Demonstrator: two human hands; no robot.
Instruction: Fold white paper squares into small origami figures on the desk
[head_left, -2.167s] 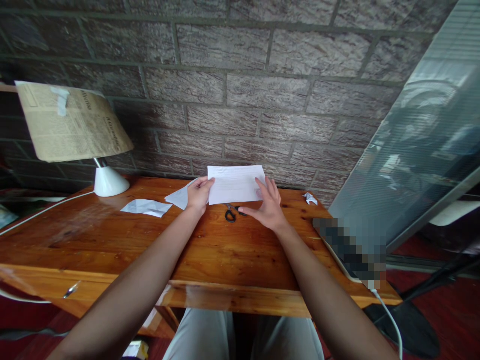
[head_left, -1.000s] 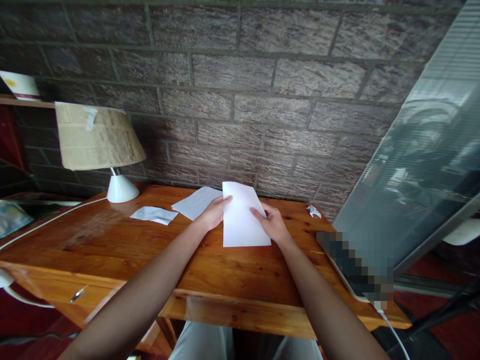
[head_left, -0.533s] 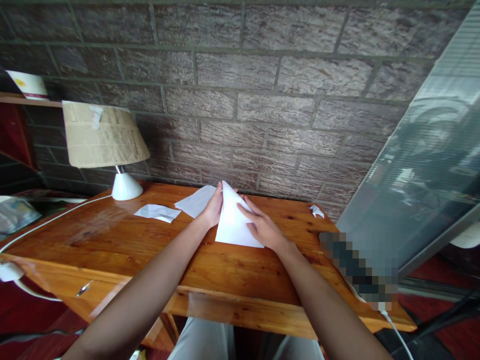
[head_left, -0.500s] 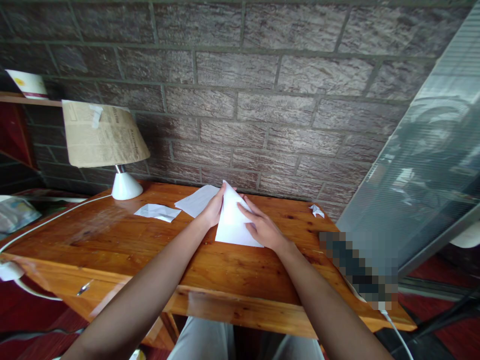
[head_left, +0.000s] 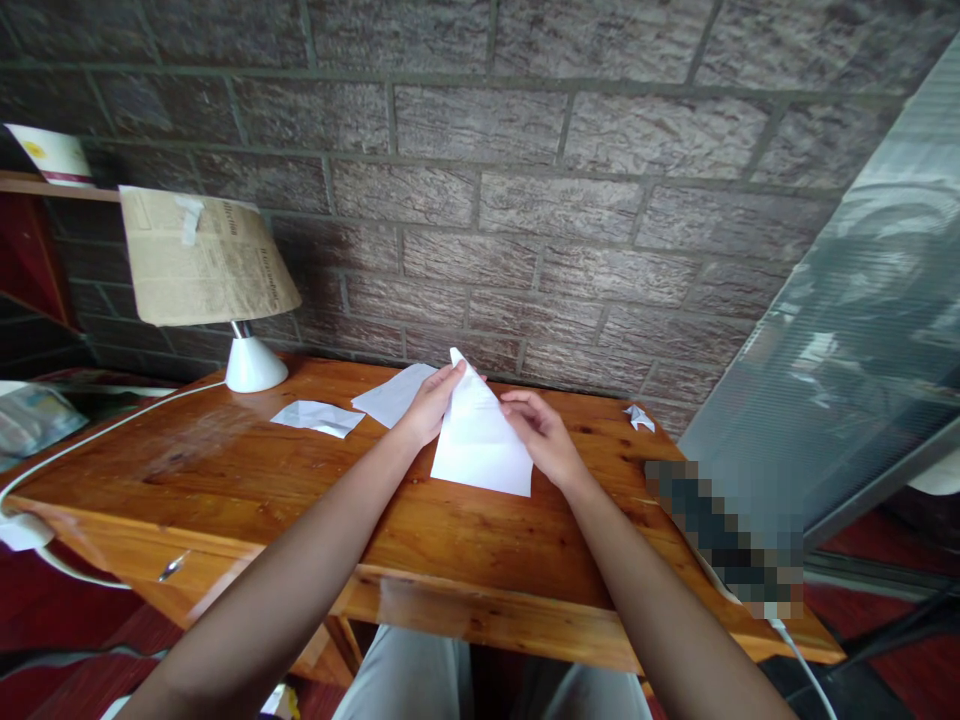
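Bare forearms [head_left: 300, 575], pale grey trousers [head_left: 412, 672]

On the newspaper-print lampshade [head_left: 206, 265] at the desk's [head_left: 225, 490] back left corner, one sideways word seems to end in "llection"; the other print is too small to read.

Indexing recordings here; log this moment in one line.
left hand: holds sheet | right hand: at its right edge | lamp: on desk, left
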